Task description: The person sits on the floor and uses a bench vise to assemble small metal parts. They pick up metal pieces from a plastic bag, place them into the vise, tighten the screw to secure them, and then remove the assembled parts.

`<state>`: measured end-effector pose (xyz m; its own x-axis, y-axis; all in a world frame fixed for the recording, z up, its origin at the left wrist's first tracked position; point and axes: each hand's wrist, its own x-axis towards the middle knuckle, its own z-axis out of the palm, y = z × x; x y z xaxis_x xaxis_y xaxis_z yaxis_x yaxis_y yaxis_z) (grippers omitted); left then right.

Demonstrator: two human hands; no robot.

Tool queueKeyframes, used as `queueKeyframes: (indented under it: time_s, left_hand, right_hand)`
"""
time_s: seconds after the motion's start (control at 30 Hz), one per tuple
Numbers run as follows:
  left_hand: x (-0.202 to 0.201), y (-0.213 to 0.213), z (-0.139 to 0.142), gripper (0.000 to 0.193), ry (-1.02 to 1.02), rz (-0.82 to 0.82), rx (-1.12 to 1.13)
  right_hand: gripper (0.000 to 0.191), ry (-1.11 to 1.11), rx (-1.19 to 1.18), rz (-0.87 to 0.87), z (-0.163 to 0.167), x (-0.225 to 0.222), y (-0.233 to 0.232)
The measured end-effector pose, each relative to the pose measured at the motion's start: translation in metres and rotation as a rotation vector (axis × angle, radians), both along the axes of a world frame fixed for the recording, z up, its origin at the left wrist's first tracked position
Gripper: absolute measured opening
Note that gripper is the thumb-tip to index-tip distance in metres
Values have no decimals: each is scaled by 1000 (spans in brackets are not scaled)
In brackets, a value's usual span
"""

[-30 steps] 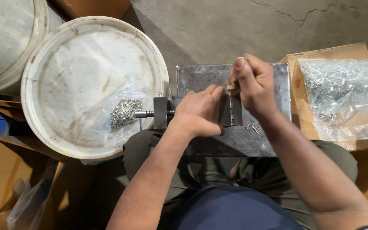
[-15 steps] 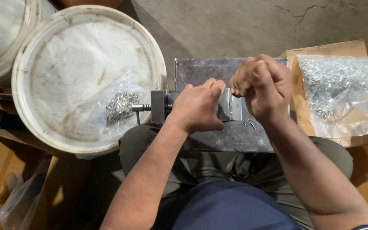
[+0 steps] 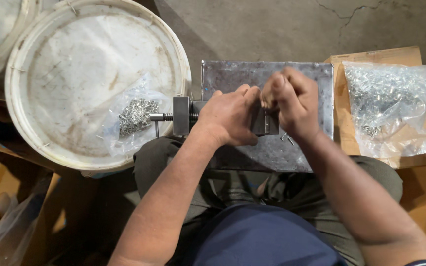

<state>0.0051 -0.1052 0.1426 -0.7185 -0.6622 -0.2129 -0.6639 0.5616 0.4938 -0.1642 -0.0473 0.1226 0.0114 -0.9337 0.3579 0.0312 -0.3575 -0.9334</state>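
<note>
**Two hands at a small clamp on a steel plate**

Starting at the far left, a white bucket lid (image 3: 75, 64) carries a clear bag of small metal pieces (image 3: 135, 116). Just right of it a threaded screw and block (image 3: 179, 116) stick out from a small clamp (image 3: 265, 123) that sits on a grey steel plate (image 3: 272, 74) across the person's lap. The left hand (image 3: 230, 120) is curled down over the clamp's body, fingers wrapped and pressing on it. The right hand (image 3: 294, 101) is drawn into a loose fist just beside it, fingertips pinched together at the clamp's top; what they pinch is too small to make out. A few loose bent wire bits (image 3: 287, 139) lie on the plate near the right wrist. Further right, a second clear bag of shiny metal pieces (image 3: 385, 106) rests on cardboard (image 3: 343, 138).

The pieces look stiff, light and easy to drop, best pinched by the fingertips; the clamp seems heavy and rigid, steadied from above.
</note>
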Motion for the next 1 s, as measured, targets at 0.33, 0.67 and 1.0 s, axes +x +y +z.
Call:
queueKeyframes:
  time_s: [0.33,0.67,1.0]
  left_hand:
    - [1,1,-3,73,69,-2,-51]
    - [2,2,-6,68,84,-12,-58]
    - [4,3,-7,72,130,-13,-64]
  right_hand:
    - [33,-60,-24,82,-3,0,12]
    - [43,-23,-68,87,-3,-2,20]
    - [44,-101,-128,114,-3,0,28]
